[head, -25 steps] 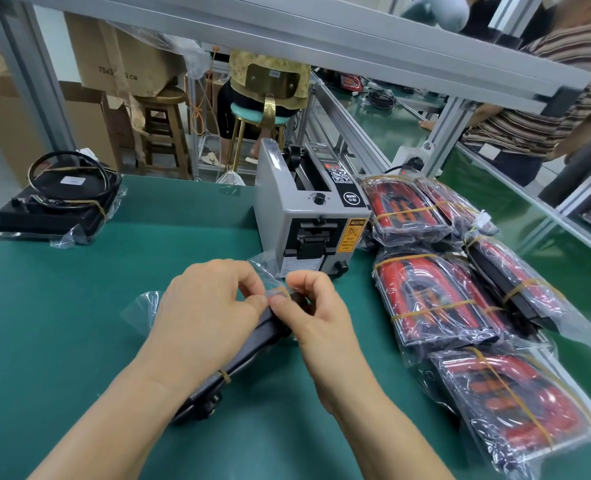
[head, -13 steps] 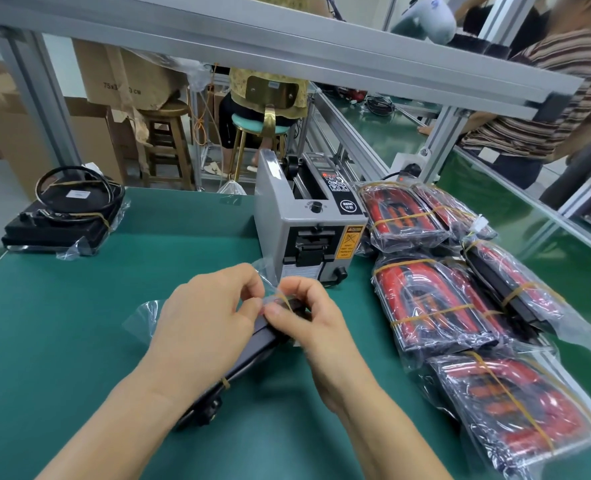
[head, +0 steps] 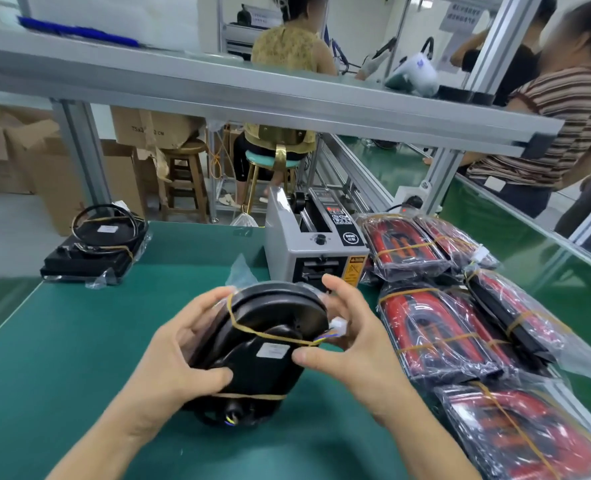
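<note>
A black lamp unit [head: 262,344] in a clear plastic bag, bound with rubber bands and bearing a white label, stands tilted up on the green table [head: 62,358]. My left hand [head: 179,355] grips its left side, thumb across the lower front. My right hand [head: 349,337] holds its right side, thumb near the label, fingers curled over the top by a white connector [head: 337,323].
A grey tape dispenser [head: 311,251] stands just behind the unit. Several bagged red and black lamp units [head: 436,327] are piled at the right. Another black unit with a coiled cable [head: 96,247] sits at the far left. People work at neighbouring benches beyond the aluminium frame [head: 252,95].
The unit lay flat while both hands pinched the bag's end together. Now it is turned upright with its back facing me, and the hands hold its two sides. The camera has tilted up.
</note>
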Demonstrator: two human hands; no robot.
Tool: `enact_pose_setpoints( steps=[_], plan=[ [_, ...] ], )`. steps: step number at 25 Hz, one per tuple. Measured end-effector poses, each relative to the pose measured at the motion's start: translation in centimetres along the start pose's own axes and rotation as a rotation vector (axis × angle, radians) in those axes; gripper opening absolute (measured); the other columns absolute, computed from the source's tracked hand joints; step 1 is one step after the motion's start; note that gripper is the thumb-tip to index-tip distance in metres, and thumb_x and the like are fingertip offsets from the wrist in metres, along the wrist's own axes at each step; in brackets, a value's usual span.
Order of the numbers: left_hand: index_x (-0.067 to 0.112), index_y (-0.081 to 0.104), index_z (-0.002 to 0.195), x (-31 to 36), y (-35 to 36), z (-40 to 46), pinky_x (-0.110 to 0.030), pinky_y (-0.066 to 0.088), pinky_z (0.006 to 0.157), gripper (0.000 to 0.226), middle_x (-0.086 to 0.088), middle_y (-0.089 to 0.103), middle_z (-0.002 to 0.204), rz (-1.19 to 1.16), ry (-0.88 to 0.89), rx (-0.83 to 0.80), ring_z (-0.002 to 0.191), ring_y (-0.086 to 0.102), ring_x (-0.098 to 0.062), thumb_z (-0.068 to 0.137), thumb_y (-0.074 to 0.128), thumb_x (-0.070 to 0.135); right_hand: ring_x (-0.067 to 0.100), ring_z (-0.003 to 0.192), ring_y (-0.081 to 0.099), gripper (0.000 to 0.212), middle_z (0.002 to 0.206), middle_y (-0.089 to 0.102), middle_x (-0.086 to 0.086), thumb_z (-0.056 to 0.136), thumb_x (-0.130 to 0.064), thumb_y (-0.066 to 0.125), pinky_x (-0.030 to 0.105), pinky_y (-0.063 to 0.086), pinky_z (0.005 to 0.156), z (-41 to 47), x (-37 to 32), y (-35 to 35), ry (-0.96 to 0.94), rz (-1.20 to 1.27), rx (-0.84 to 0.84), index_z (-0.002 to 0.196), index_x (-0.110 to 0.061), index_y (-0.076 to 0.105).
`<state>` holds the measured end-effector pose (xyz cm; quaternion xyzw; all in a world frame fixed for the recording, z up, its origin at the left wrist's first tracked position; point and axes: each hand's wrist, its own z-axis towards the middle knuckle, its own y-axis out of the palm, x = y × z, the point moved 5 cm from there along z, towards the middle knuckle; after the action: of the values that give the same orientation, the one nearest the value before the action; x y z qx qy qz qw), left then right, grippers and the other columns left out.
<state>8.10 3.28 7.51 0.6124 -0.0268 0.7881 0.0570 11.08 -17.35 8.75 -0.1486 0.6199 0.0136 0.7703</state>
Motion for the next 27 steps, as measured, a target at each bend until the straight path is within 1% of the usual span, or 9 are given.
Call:
enact_pose_setpoints(
  steps=[4,9,11,14,16,18,22,25,27],
  plan=[
    [0.019,0.062,0.121,-1.5,-0.6,-0.4,-0.022,0.052,0.085,0.081,-0.008,0.069,0.113,-0.142,0.024,0.034,0.105,0.064,-0.018,0.048,0.062,-0.017,-0.005,0.089,0.057,0.084,0.108,0.061,-0.029,0.056,-0.015,0.08,0.005,0.038,0.081,-0.2,-3.0,0.9,-0.167,-0.193,-0.018,0.127,-0.042,0.043],
    [0.018,0.066,0.112,-2.1,-1.5,-0.8,-0.019,0.052,0.08,0.072,-0.007,0.07,0.1,-0.149,0.027,0.069,0.093,0.065,-0.016,0.048,0.064,-0.016,0.001,0.107,0.058,0.082,0.112,0.061,-0.024,0.059,-0.022,0.081,0.01,0.04,0.087,-0.5,-3.3,1.4,-0.176,-0.207,-0.05,0.128,-0.046,0.044],
    [0.018,0.066,0.11,-2.3,-1.7,-0.9,-0.019,0.052,0.08,0.072,-0.006,0.07,0.099,-0.146,0.025,0.072,0.092,0.065,-0.015,0.048,0.064,-0.017,0.001,0.1,0.062,0.077,0.109,0.067,-0.016,0.062,-0.035,0.078,0.015,0.043,0.088,0.5,-3.2,1.1,-0.069,-0.115,-0.087,0.13,-0.042,0.044],
    [0.023,0.067,0.11,-1.9,-1.3,-0.9,-0.018,0.05,0.082,0.074,-0.002,0.071,0.1,-0.098,0.028,0.031,0.094,0.065,-0.013,0.048,0.063,-0.017,0.007,0.073,0.058,0.032,0.086,0.065,-0.006,0.074,-0.054,0.07,0.022,0.044,0.074,2.9,-2.8,1.0,0.264,-0.007,-0.222,0.098,-0.034,0.064],
    [0.029,0.066,0.113,-1.4,-0.7,-0.6,-0.016,0.048,0.085,0.077,0.001,0.071,0.105,-0.01,0.045,-0.044,0.099,0.065,-0.009,0.051,0.063,-0.017,0.014,0.073,0.047,0.018,0.08,0.056,0.001,0.082,-0.044,0.068,0.026,0.037,0.073,3.6,-3.3,1.5,0.295,-0.086,-0.389,0.08,-0.026,0.07],
    [0.035,0.063,0.116,-0.8,-0.5,0.0,-0.012,0.045,0.09,0.076,0.006,0.07,0.112,0.085,0.054,-0.089,0.107,0.064,-0.007,0.055,0.072,-0.008,0.015,0.071,0.045,0.011,0.073,0.058,0.0,0.081,-0.032,0.069,0.024,0.038,0.073,4.7,-4.3,1.6,0.207,-0.021,-0.354,0.078,-0.022,0.074],
    [0.047,0.059,0.119,-0.2,-1.6,1.3,-0.004,0.038,0.09,0.073,0.02,0.067,0.115,0.328,0.072,-0.027,0.11,0.06,0.003,0.059,0.087,0.017,0.008,0.082,0.06,0.013,0.083,0.064,-0.004,0.087,-0.013,0.064,0.017,0.045,0.078,3.7,-6.0,0.8,-0.322,-0.044,-0.145,0.085,-0.019,0.076],
    [0.047,0.061,0.114,-0.2,-1.6,2.2,-0.003,0.04,0.085,0.063,0.024,0.069,0.107,0.437,0.092,0.028,0.102,0.063,0.005,0.06,0.086,0.027,0.007,0.087,0.058,0.018,0.09,0.057,-0.002,0.087,-0.012,0.061,0.015,0.044,0.08,2.0,-5.2,0.9,-0.44,-0.157,-0.029,0.098,-0.017,0.075],
    [0.046,0.061,0.113,-0.5,-1.7,2.9,-0.008,0.043,0.087,0.06,0.023,0.069,0.106,0.412,0.085,0.075,0.102,0.063,0.004,0.059,0.083,0.032,0.007,0.103,0.057,0.026,0.106,0.059,-0.003,0.09,-0.011,0.058,0.013,0.042,0.089,1.8,-4.8,0.9,-0.457,-0.243,-0.014,0.112,-0.015,0.07]
  ],
)
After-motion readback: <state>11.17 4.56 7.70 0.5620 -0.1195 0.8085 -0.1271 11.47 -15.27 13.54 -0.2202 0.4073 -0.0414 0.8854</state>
